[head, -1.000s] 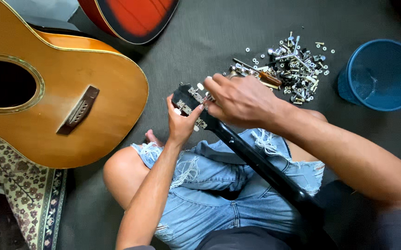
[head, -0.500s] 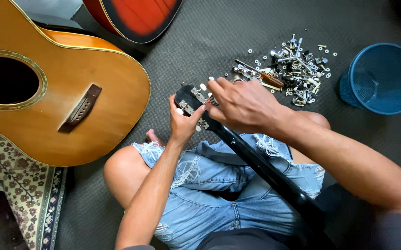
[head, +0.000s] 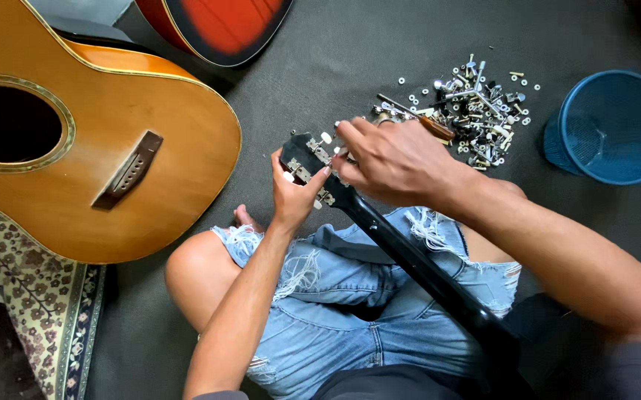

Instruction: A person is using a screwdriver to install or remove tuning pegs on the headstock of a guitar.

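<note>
Black guitar headstock (head: pixel 304 157) sits pinched between left hand (head: pixel 294 194) and right hand (head: pixel 398 161).

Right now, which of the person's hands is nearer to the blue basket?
Right. The right hand is over the black guitar headstock, on the side toward the blue basket; the left hand grips the headstock's far side, farther from it.

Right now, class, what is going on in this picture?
A person sits cross-legged on a dark floor with a black guitar neck across their lap. The left hand steadies the headstock from below, while the right hand works at the tuning pegs on top. A pile of small metal parts and a blue basket lie beyond. An orange-brown guitar body rests to the left.
</note>
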